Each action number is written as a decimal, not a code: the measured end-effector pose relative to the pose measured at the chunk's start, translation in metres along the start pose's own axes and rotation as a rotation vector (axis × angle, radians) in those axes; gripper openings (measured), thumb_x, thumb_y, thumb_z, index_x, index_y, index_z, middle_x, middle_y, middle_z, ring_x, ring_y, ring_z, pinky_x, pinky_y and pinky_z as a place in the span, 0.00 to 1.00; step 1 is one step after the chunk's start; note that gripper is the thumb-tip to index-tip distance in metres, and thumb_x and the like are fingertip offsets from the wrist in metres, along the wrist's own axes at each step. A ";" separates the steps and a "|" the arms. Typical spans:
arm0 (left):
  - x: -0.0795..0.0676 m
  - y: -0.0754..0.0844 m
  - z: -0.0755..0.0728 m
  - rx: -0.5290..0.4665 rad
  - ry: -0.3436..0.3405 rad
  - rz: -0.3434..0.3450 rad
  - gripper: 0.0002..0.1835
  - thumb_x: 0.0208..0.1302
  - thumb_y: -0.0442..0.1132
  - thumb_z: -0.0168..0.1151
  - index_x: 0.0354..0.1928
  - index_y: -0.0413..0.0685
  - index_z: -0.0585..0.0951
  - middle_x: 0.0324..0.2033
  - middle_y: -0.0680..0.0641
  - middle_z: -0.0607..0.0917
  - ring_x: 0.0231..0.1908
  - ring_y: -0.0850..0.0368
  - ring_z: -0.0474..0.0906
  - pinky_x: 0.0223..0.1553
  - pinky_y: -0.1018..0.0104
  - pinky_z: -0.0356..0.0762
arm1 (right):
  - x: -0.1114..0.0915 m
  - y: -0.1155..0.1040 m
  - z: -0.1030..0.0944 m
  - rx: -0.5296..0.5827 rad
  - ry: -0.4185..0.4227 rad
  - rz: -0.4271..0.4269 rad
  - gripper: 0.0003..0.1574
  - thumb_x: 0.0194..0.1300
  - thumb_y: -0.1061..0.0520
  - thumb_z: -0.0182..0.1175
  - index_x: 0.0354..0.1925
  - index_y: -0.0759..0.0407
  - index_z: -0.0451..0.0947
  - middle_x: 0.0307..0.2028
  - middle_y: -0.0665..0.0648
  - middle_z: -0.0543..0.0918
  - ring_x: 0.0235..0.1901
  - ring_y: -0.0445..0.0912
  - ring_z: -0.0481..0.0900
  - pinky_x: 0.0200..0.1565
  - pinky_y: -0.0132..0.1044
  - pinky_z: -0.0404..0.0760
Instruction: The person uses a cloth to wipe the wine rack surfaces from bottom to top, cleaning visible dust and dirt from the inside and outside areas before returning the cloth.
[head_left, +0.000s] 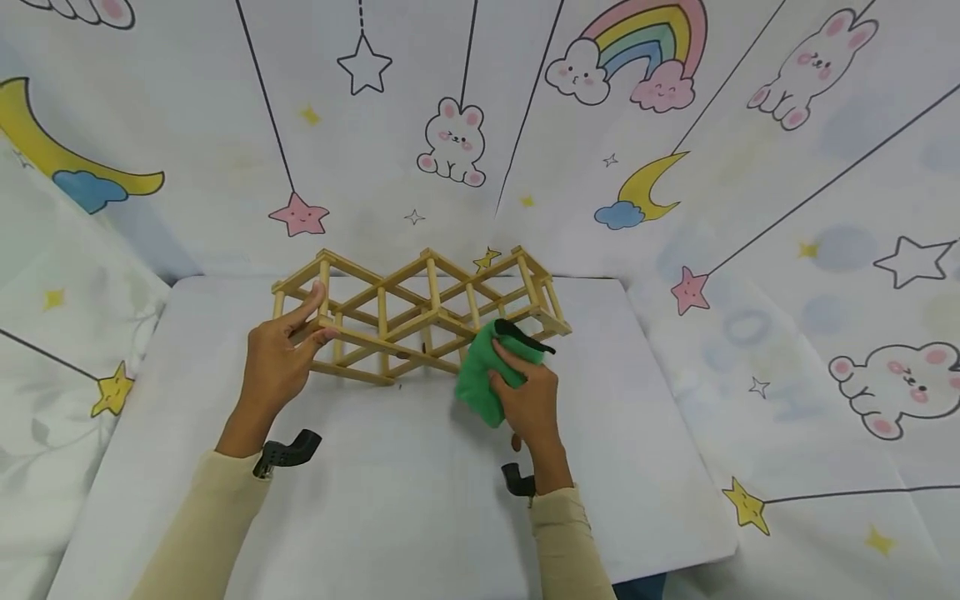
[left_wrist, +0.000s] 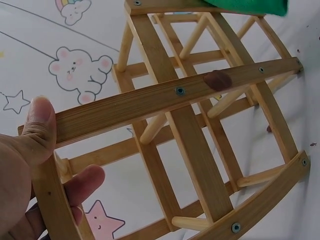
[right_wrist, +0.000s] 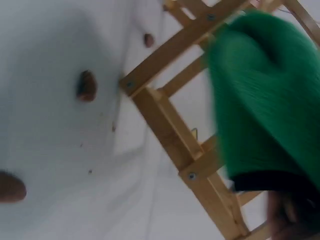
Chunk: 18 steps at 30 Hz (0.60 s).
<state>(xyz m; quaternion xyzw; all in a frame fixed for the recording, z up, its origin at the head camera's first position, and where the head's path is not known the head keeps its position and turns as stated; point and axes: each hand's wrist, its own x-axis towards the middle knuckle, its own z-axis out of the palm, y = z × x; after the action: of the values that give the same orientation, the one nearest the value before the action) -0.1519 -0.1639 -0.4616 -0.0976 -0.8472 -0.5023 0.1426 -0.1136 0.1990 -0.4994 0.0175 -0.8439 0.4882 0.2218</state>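
Observation:
A wooden lattice rack (head_left: 431, 318) of slats, dowels and metal rivets stands on the white table. My left hand (head_left: 279, 358) grips its left end; in the left wrist view the thumb (left_wrist: 41, 122) presses a slat and a finger curls beneath. A brown stain (left_wrist: 218, 80) marks that front slat. My right hand (head_left: 528, 398) holds a bunched green cloth (head_left: 483, 379) with a black edge against the rack's right front. Blurred in the right wrist view, the cloth (right_wrist: 270, 110) covers part of the slats and most of the hand.
Brown lumps or spots (right_wrist: 86, 86) and small crumbs lie on the white table (head_left: 390, 500) in front of the rack. Close behind the rack hangs a white cloth backdrop (head_left: 375, 167) printed with bears, stars and moons. Black wrist mounts (head_left: 292, 450) stick out from both sleeves.

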 end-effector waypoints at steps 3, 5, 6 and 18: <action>0.002 0.001 0.001 0.000 -0.007 -0.004 0.36 0.70 0.42 0.71 0.77 0.56 0.70 0.75 0.52 0.71 0.62 0.39 0.83 0.55 0.90 0.69 | -0.001 -0.002 0.001 0.085 0.115 -0.044 0.32 0.69 0.63 0.72 0.69 0.48 0.81 0.72 0.57 0.79 0.70 0.55 0.78 0.65 0.51 0.82; 0.001 0.001 0.001 0.004 -0.007 -0.018 0.36 0.70 0.43 0.71 0.77 0.58 0.70 0.75 0.53 0.71 0.62 0.40 0.83 0.56 0.90 0.69 | 0.000 -0.001 0.004 0.110 0.142 -0.025 0.33 0.71 0.62 0.70 0.71 0.48 0.78 0.73 0.57 0.77 0.72 0.55 0.77 0.66 0.49 0.81; 0.001 0.002 0.001 0.004 -0.008 -0.023 0.36 0.70 0.42 0.71 0.77 0.58 0.70 0.75 0.53 0.71 0.62 0.40 0.83 0.57 0.89 0.69 | -0.001 -0.002 0.005 0.102 0.120 0.009 0.32 0.72 0.60 0.69 0.71 0.46 0.78 0.73 0.57 0.77 0.72 0.54 0.77 0.66 0.48 0.82; 0.000 0.002 0.002 -0.011 0.001 0.000 0.36 0.70 0.40 0.71 0.77 0.55 0.71 0.75 0.50 0.72 0.62 0.35 0.82 0.51 0.93 0.68 | 0.002 -0.045 0.033 0.114 -0.043 -0.277 0.32 0.68 0.63 0.73 0.68 0.52 0.82 0.69 0.58 0.81 0.68 0.55 0.80 0.68 0.51 0.81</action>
<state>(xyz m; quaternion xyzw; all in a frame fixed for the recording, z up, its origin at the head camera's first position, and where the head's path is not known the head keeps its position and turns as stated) -0.1519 -0.1616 -0.4607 -0.0978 -0.8443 -0.5071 0.1426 -0.1158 0.1485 -0.4764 0.1567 -0.8089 0.4996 0.2674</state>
